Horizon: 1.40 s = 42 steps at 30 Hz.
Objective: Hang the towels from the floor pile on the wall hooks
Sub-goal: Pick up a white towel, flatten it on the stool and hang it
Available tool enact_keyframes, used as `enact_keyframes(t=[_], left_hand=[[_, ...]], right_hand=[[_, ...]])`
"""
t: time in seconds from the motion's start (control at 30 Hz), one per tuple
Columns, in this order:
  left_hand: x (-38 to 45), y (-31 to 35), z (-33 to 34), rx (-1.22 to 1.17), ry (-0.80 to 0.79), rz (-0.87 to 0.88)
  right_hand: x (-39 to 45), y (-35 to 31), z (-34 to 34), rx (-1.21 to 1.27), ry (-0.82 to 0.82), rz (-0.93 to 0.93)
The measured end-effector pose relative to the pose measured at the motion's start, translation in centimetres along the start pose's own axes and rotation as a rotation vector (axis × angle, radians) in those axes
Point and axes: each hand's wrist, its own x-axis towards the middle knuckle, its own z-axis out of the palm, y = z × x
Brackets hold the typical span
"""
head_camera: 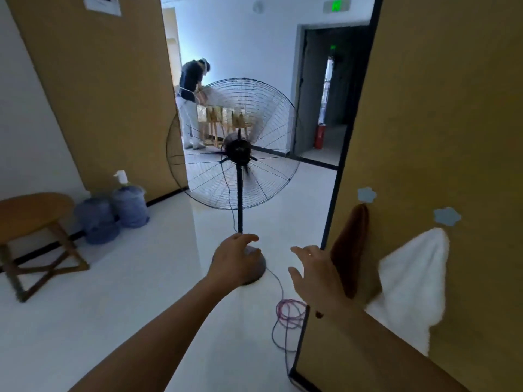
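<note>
Institutional corridor, not a home: green exit sign (pixel 336 6) over doorway, fire extinguisher (pixel 319 136), water jugs (pixel 130 206), pedestal fan (pixel 239 149).

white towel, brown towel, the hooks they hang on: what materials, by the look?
White towel: fluffy pile fabric, probably microfibre or terry; its edges look fuzzy. Brown towel: similar soft cloth, matte, hanging in limp folds. Hooks: flat pale blue flower shapes, matte, likely plastic or foam stuck to the wall; too blurred to tell.
</note>
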Motion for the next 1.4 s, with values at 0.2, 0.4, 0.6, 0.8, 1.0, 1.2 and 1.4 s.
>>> enact_keyframes(t=[0.2, 0.4, 0.6, 0.8, 1.0, 1.2, 1.4], left_hand=[[-2.9, -11.7, -8.8, 0.055, 0.115, -0.154], [-6.8, -21.1, -16.7, 0.158, 0.201, -0.289], [-10.3, -29.0, -22.8, 0.230, 0.298, -0.423], [-12.2, -36.5, -28.8, 0.299, 0.376, -0.564], [-10.8, -44.1, -35.1, 0.319, 0.421, -0.716], [-9.4, -50.4, -41.1, 0.365, 0.486, -0.867], [-11.0, -55.9, -44.9, 0.387, 0.519, -1.016]], right_hand=[[3.3, -12.5, 6.6, 0.076, -0.100, -0.157], [4.6, -23.8, 12.7, 0.112, -0.201, -0.306], [6.4, -33.2, 18.9, 0.132, -0.326, -0.482], [9.8, -43.7, 25.8, 0.221, -0.387, -0.654], [14.8, -53.3, 32.7, 0.239, -0.492, -0.804], [20.6, -63.1, 37.9, 0.286, -0.587, -0.931], [22.2, -71.9, 42.3, 0.287, -0.672, -1.042]])
